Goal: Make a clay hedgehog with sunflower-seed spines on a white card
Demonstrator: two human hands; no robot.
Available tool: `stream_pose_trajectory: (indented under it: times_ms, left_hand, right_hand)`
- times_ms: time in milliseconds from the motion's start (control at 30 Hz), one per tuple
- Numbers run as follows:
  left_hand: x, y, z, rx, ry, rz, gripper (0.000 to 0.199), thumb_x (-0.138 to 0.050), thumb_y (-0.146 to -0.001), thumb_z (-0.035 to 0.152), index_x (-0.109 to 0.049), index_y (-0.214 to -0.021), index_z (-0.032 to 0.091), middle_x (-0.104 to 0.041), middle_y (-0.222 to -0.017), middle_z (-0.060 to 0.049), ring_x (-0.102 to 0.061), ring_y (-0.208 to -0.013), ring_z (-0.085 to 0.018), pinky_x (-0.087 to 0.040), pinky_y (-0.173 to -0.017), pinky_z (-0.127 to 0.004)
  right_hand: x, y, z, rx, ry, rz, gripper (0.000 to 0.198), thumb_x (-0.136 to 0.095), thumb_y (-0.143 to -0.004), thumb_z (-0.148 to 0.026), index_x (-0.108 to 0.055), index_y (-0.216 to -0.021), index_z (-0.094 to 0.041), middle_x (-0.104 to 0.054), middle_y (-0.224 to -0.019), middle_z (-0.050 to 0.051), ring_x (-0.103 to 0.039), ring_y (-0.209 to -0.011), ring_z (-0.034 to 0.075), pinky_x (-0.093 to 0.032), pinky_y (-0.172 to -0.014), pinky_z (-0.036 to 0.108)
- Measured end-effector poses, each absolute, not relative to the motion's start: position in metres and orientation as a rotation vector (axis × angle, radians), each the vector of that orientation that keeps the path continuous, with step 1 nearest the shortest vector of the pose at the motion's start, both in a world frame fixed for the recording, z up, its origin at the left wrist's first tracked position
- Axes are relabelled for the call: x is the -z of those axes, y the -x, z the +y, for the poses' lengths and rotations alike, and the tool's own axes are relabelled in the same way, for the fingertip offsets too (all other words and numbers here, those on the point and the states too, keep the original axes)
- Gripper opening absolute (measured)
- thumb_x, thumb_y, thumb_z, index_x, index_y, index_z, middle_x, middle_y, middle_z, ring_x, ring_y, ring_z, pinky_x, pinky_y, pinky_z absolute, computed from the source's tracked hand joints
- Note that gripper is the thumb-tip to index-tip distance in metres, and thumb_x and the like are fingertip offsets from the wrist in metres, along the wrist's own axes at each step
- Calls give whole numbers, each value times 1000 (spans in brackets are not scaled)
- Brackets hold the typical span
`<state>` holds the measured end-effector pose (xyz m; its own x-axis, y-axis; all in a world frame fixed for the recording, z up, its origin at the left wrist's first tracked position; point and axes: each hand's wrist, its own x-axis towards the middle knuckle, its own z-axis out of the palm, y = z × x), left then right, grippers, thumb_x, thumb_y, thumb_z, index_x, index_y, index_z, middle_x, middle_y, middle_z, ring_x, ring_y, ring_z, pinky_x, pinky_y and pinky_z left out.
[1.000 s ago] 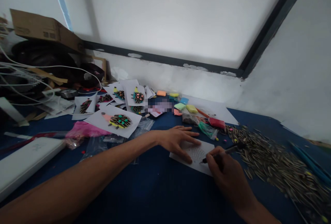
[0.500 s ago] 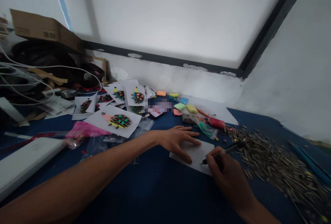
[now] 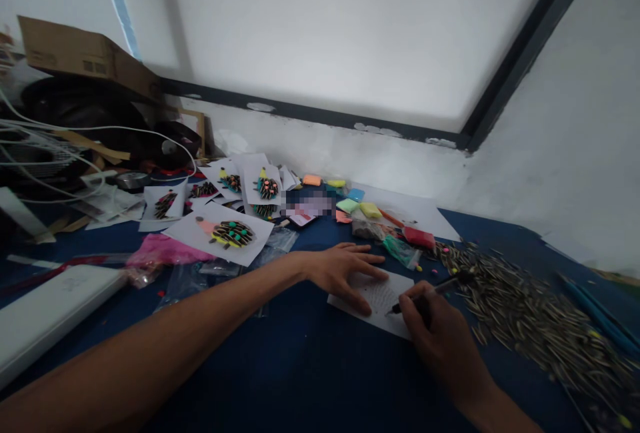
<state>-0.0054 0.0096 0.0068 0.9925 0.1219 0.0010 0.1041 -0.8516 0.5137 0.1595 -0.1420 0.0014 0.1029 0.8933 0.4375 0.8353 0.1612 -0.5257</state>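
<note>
Head cam, the only view: sheet of paper lies flat on the blue table, R of the middle & well in from the back edge. It bears rows of small dark marks.

L hand is open, fingers spread, resting over the sheet's far-L part. R hand is closed round a pen, tip down at the marks' near-R side; can't tell if it touches. Hands are apart, the sheet's marked part btwn them.

Handling, my guess: sheet is v. light, thin & bendy, prob. slides easily on the smooth top & creases if pinched hard. Best hold = flat fingers on the blank margin, or lift by the near-L corner, clear of the marks b/c fresh ink might smear. Pen: light, stiff, prob. smooth; grip low nr the tip for control.

Toward the table's R side: a loose heap of striped seeds, dry & slippery I'd think. Nearer the back edge, past the L hand: green bag & red packet, likely soft. To the L, a card w/ a seed hedgehog stuck on; prob. stiffer, hold by its edges.
</note>
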Motion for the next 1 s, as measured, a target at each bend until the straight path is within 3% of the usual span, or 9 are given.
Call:
stream_pose_trajectory:
  times_ms: [533, 767, 1000]
  left_hand:
    - [-6, 5, 11, -53, -2590, 153, 80, -61, -75, 63, -37, -142, 27, -18, -156, -3, -3, -145, -29, -1, -114, -51]
    - [-6, 5, 10, -33, -2580, 178, 80, -61, -75, 62, -37, -142, 27, -17, -156, -2, -2, -145, -28, -1, -114, -50]
    - [-7, 5, 10, -46, -2575, 162, 80, -61, -75, 62, -37, -143, 27, -18, -156, -2, -2, -145, -30, -1, -114, -50]
  right_hand:
    - [-2, -162, -142, -59, 1714, -1606, 28, -45, -87, -43, -53, -69, -22, -54, -53, -2, -48, -38, 12, -34, -38, 25]
    - [-7, -166, -143, -249, 1770, -1546, 28, -43, -87, -47, -47, -70, -25, -52, -40, -5, -51, -33, 14, -38, -37, 26]
    - [-5, -170, -140, -162, 1805, -1533, 25, -42, -84, -44, -46, -68, -25, -48, -37, -5, -49, -30, 15, -35, -36, 26]
